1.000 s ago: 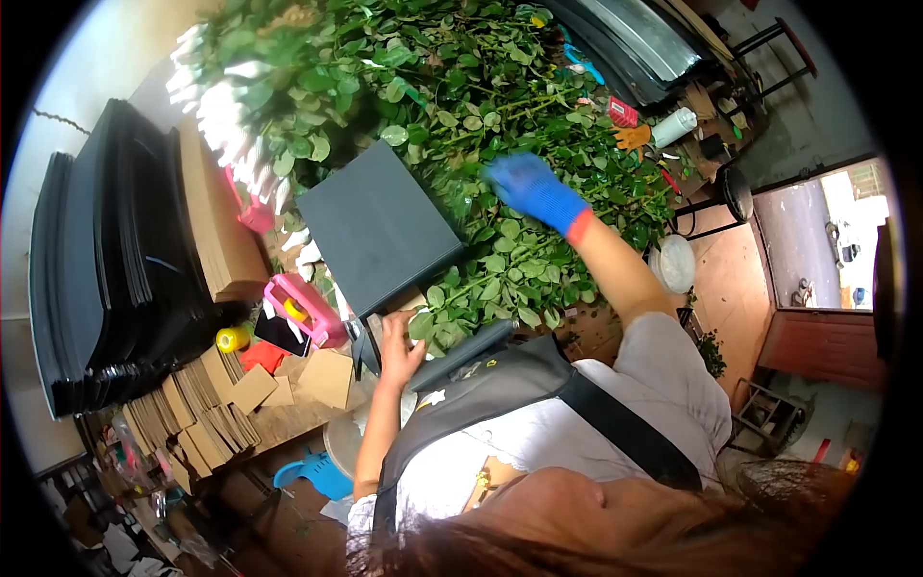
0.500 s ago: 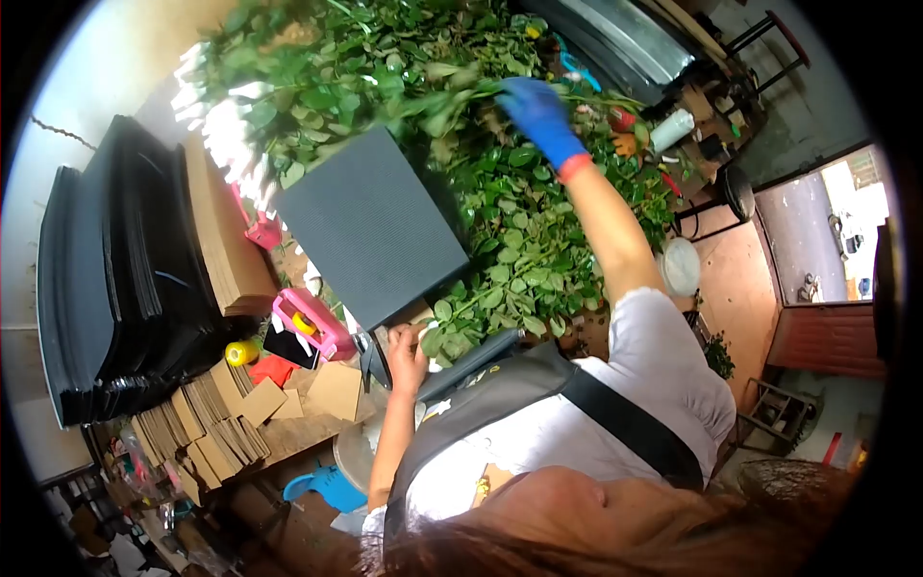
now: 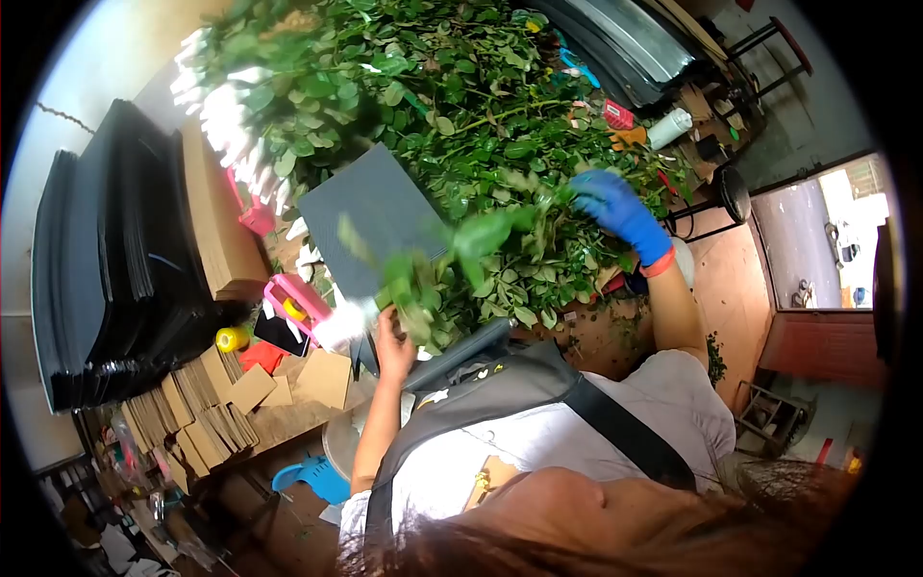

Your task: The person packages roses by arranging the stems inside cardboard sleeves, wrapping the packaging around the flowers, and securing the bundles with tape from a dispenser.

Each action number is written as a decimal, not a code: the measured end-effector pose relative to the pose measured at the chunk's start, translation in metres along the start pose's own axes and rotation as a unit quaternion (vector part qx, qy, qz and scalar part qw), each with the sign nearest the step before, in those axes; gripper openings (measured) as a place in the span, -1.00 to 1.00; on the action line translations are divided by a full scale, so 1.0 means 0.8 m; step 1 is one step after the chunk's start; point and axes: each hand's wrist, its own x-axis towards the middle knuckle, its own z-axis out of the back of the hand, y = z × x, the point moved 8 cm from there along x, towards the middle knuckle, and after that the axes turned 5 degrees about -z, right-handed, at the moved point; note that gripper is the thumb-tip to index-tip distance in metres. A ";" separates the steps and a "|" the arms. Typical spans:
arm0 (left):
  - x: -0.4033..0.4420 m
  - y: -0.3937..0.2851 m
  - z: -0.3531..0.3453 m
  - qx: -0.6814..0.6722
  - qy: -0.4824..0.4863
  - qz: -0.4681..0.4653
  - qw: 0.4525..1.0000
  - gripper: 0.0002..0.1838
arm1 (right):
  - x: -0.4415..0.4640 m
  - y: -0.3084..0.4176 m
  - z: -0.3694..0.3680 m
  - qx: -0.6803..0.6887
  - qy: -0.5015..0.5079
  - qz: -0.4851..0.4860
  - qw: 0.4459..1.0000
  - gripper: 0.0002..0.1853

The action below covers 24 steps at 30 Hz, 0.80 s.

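Observation:
A leafy green stem [image 3: 486, 234], blurred by motion, stretches between my two hands above a large pile of leafy stems [image 3: 452, 87]. My left hand [image 3: 394, 351], bare, is closed round its left part, beside a blurred white tip [image 3: 346, 325]. In a blue glove, my right hand [image 3: 615, 212] is closed at the stem's other end, over the right side of the pile. A dark grey box [image 3: 370, 216] lies on the left part of the pile, partly behind the stem's leaves.
White-covered tips [image 3: 231, 130] line the pile's left edge. A pink tool [image 3: 306, 308], yellow tape roll [image 3: 232, 338] and cardboard pieces [image 3: 325, 379] lie at the left. Black sheets [image 3: 106, 260] stand beyond them. A stool [image 3: 736, 195] is at the right.
My right hand has swung from the upper middle down and to the right. The leafy stem now spans the gap between my hands, with a white tip beside my left hand.

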 end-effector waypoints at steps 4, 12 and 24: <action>0.002 -0.002 0.007 0.083 -0.047 -0.096 0.991 -0.28 | -0.027 -0.020 -0.079 -0.166 0.125 -0.035 0.978 -0.85; 0.005 -0.025 0.004 0.117 -0.007 -0.096 0.988 -0.51 | -0.024 -0.079 -0.163 -0.278 0.443 -0.213 0.826 -0.61; 0.004 -0.015 -0.002 0.174 0.042 -0.049 0.983 -0.43 | 0.413 -0.006 -0.188 -0.088 -0.217 -0.041 0.971 -0.60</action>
